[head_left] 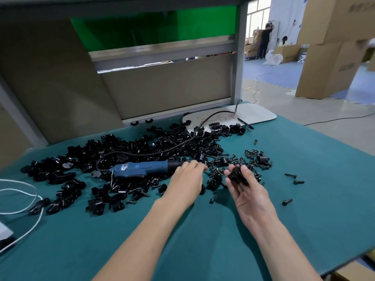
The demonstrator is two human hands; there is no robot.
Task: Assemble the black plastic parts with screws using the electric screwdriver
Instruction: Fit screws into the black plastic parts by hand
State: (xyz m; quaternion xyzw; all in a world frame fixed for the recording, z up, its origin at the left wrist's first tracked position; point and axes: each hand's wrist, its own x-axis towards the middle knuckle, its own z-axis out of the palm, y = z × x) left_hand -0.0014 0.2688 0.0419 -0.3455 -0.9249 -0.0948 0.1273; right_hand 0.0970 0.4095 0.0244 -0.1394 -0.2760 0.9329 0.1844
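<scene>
A big heap of black plastic parts [142,147] covers the middle of the green table mat [203,230]. The blue electric screwdriver [140,168] lies on its side in the heap, tip pointing right. My left hand [186,179] reaches palm down to the screwdriver's black nose, fingers spread over loose pieces; whether it grips anything is hidden. My right hand [245,191] is palm up and holds a black plastic part [236,175] with a screw sticking out of it. A scatter of black screws [239,161] lies just beyond both hands.
The screwdriver's black cable [154,153] runs back over the heap to a white board [253,114]. A white cord [26,199] loops at the left edge. Stray screws [294,179] lie to the right. Cardboard boxes [334,47] stand off the table at right.
</scene>
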